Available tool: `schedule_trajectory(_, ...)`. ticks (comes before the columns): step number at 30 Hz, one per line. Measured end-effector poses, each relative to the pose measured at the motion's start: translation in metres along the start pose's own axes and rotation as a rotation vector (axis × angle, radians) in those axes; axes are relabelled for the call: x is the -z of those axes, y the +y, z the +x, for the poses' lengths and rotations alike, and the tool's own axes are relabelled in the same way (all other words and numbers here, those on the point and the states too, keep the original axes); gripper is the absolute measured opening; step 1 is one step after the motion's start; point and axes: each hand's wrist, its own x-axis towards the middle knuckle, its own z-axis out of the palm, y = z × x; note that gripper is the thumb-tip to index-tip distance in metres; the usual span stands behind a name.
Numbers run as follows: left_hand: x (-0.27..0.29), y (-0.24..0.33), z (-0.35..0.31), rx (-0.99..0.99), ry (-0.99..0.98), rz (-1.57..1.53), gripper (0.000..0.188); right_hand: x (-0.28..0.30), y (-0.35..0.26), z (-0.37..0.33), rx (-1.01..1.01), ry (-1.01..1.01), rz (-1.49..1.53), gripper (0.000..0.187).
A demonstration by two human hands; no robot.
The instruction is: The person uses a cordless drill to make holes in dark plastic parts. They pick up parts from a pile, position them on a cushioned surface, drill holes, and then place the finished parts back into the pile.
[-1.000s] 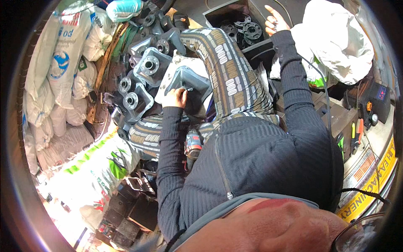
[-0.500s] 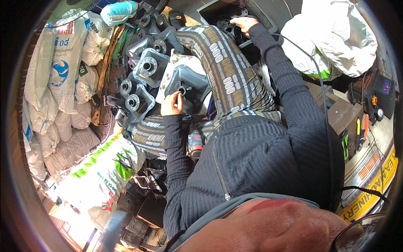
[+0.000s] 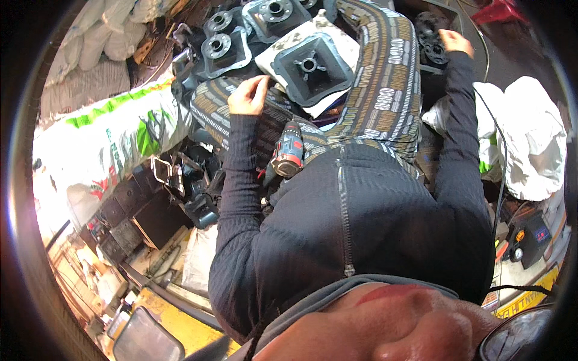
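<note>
Drew the bare left hand [image 3: 249, 96] off the square, dark grey metal housing [image 3: 313, 71], to just beside it; left the housing hollow side up on a white, dark-spotted cloth [image 3: 301, 35] between the legs. Still keeping the bare right hand [image 3: 454, 43] by dark, round metal flanges [image 3: 432, 39] in the grey, rectangular bin [image 3: 457, 18]; cannot tell whether either grip is empty.

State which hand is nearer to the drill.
Left. The left hand is ahead and left of the drill, not touching; the right hand is farther, ahead and right, by dark round parts.
</note>
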Motion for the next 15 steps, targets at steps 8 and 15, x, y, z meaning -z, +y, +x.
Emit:
schedule_trajectory(8,-0.032,0.019,0.056,0.972,-0.651,-1.079,0.065,0.022,-0.187,-0.136,1.116,0.017,0.542,0.027)
schedule_trajectory(15,-0.054,-0.032,0.024,0.737,-0.333,-0.973,0.045,-0.044,-0.198,-0.204,0.824,-0.395,0.744,0.028)
